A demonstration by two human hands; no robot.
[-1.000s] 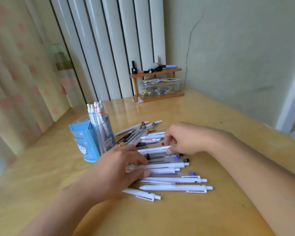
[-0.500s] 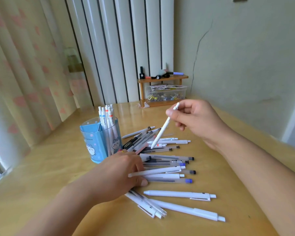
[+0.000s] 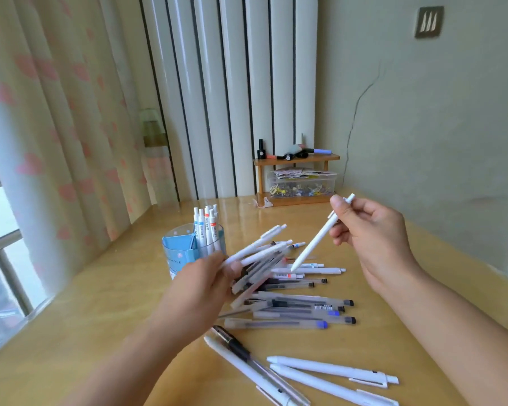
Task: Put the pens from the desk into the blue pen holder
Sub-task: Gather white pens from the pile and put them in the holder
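Above a yellow wooden bench (image 3: 100,332), the left hand (image 3: 201,291) clutches a fanned bundle of pens (image 3: 258,259) while the right hand (image 3: 370,232) pinches one slim white pen (image 3: 317,241), the translucent blue pen holder (image 3: 185,250) standing at ten o'clock of the bundle.

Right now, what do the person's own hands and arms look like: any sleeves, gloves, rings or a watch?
Both arms are bare as far as the frame shows: no sleeves, gloves or watch. The left hand and the right hand are ungloved, with short, unpainted nails where visible. No ring can be made out in this frame; the left hand's fingers are blurred.
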